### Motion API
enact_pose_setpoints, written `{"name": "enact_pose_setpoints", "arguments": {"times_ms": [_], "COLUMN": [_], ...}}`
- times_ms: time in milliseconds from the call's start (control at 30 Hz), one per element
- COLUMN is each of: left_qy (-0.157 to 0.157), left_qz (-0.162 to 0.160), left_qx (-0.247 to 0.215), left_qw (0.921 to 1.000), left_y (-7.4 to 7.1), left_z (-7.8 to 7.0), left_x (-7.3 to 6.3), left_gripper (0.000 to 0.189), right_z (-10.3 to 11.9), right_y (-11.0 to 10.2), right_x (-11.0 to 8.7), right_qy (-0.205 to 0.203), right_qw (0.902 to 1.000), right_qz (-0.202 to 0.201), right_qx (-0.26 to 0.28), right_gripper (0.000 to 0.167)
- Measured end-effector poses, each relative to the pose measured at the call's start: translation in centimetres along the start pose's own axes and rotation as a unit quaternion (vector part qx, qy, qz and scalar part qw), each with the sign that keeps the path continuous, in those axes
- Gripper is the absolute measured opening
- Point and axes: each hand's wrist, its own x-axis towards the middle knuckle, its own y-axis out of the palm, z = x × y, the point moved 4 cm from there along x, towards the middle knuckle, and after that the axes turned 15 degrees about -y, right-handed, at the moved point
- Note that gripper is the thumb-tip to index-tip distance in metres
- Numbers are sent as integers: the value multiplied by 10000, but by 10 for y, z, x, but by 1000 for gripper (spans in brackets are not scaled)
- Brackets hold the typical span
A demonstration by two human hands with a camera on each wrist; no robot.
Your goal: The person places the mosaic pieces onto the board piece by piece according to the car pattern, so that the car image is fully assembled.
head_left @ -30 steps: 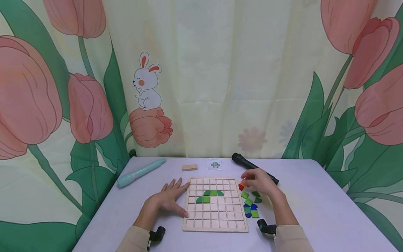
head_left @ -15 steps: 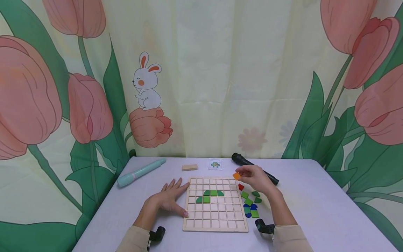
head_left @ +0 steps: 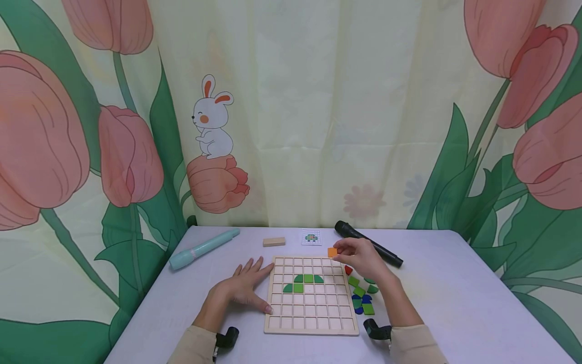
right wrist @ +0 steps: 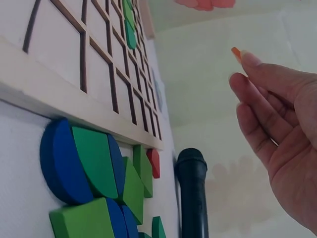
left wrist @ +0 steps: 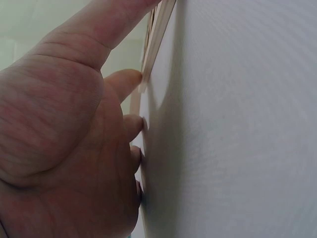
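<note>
My right hand pinches an orange square tile between thumb and fingertips, over the far right corner of a wooden grid board. In the right wrist view only a thin edge of that tile shows past the thumb. My left hand lies spread at the board's left side, thumb and index finger against its edge. The left wrist view shows the palm and the other fingertips down on the cloth. Green squares and quarter-round pieces sit in two rows of board cells.
Right of the board lie loose green pieces, blue pieces and a red piece. A black microphone lies behind them. At the back are a pattern card, a wooden block and a mint-coloured tube.
My right hand has lifted the orange tile from beside the red piece and carried it left to the board's far corner. The left hand stays put.
</note>
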Motion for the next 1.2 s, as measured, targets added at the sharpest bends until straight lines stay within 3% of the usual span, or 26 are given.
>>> {"name": "enact_pose_setpoints", "arguments": {"times_ms": [533, 833, 1200], "left_qy": [-3, -25, -53], "left_qz": [27, 13, 18], "left_qx": [-11, -19, -30], "left_qw": [10000, 10000, 10000], "left_y": [0, -1, -1], "left_z": [-1, -1, -1], "left_x": [-2, -2, -2], "left_gripper": [125, 126, 125], "right_z": [16, 18, 27], "right_y": [30, 43, 66], "right_x": [3, 6, 6], "right_qy": [-490, -444, -499], "right_qw": [9969, 9937, 9798], "right_qz": [594, 1028, 1937], "right_qx": [143, -15, 56], "right_gripper": [20, 21, 17]}}
